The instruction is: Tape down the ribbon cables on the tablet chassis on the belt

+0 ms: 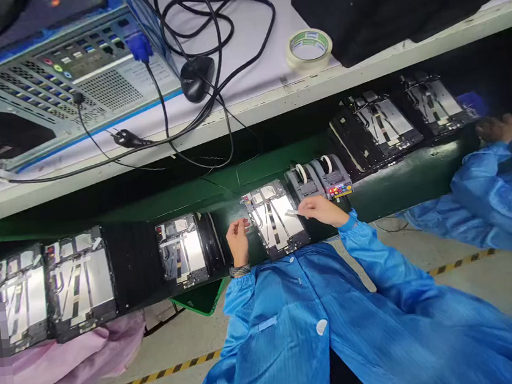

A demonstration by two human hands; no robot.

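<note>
An opened tablet (pixel 271 220) with a silvery battery and black ribbon cables lies in front of me on the green bench. My right hand (pixel 325 210) pinches a short pale strip of tape (pixel 292 212) over the tablet's right side. At the tablet's left edge is my left hand (pixel 238 241), its fingers curled and pressed together; anything between them is too small to make out. Just behind the tablet stand two grey tape dispensers (pixel 335 175), each with a white roll, one showing red lit digits.
More opened tablets (pixel 81 280) lie to the left, and stacked ones (pixel 380 125) to the right. A co-worker's blue sleeve (pixel 481 185) is at the right. The shelf above holds a computer case (pixel 99 80), cables, a black mouse (pixel 197 78) and a tape roll (pixel 309 49).
</note>
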